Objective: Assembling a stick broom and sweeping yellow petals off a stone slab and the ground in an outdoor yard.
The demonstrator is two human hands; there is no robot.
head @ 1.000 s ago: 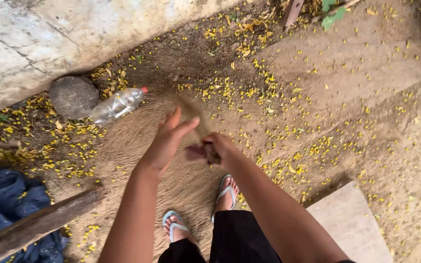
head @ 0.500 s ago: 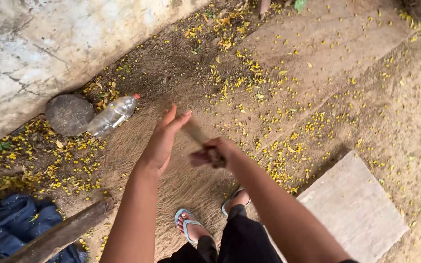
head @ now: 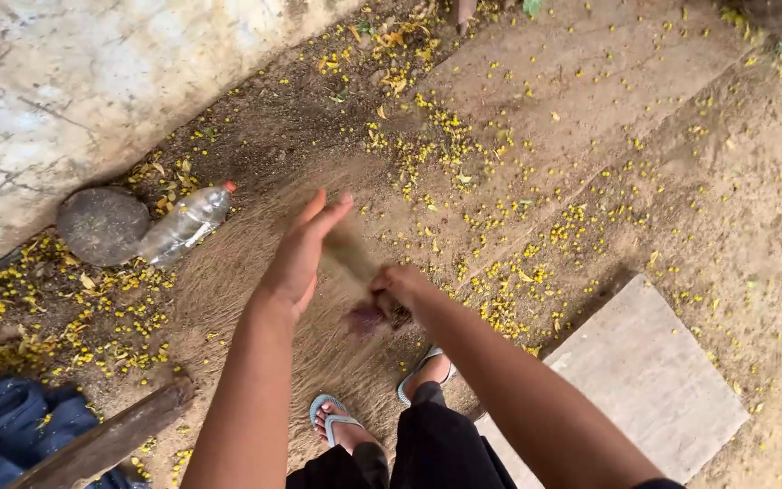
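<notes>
Your broom (head: 355, 263) is a blurred, brownish bundle of bristles with a dark purple grip, tilted far-left above the swept dirt.

fallen petals (head: 509, 272): yellow | plastic bottle (head: 181, 226): clear, red cap | flip-flops (head: 332, 418): light blue | cloth (head: 11, 430): dark blue | slab (head: 644, 380): pale grey

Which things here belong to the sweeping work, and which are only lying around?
In use:
- hand broom, blurred, held in the right hand
- left hand, open beside the broom
- yellow petals scattered on the dirt ground

Lying about:
- plastic bottle
- round stone
- blue cloth
- wooden beam
- flat slab
</notes>
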